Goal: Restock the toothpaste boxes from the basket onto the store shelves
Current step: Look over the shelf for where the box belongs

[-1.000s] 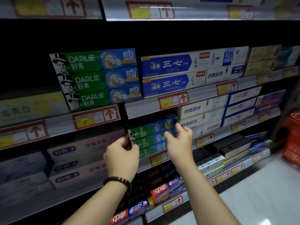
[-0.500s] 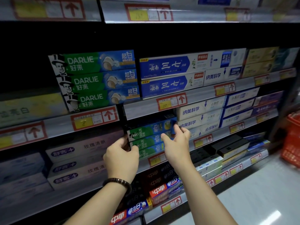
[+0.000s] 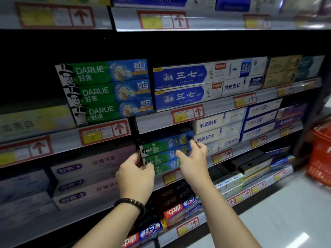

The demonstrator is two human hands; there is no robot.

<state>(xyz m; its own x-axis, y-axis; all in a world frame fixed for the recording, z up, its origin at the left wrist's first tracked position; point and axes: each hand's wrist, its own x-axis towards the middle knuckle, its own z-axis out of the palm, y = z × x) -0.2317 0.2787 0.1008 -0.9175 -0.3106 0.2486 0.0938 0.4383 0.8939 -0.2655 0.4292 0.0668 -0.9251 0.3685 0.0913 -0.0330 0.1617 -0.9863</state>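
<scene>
Hands at work on a stack of green toothpaste boxes (image 3: 161, 149), which lies three high on a middle shelf (image 3: 240, 148) with the long printed faces turned outward. The left hand (image 3: 136, 174) grips the left end of the stack, with its thumb on the front and its fingers curled round the end. A dark bead bracelet (image 3: 130, 203) sits on that wrist. The right hand (image 3: 194, 158) holds the right end, its fingertips hooked over the end of the upper boxes and its thumb laid across the front. Which single box each hand bears on cannot be told. White boxes (image 3: 215, 126) stand just beside the stack on its right. A larger pile of green boxes (image 3: 107, 90) lies one shelf up, to the left. A red basket (image 3: 320, 154) shows at the far right edge, well apart from both hands; its contents are out of sight.
</scene>
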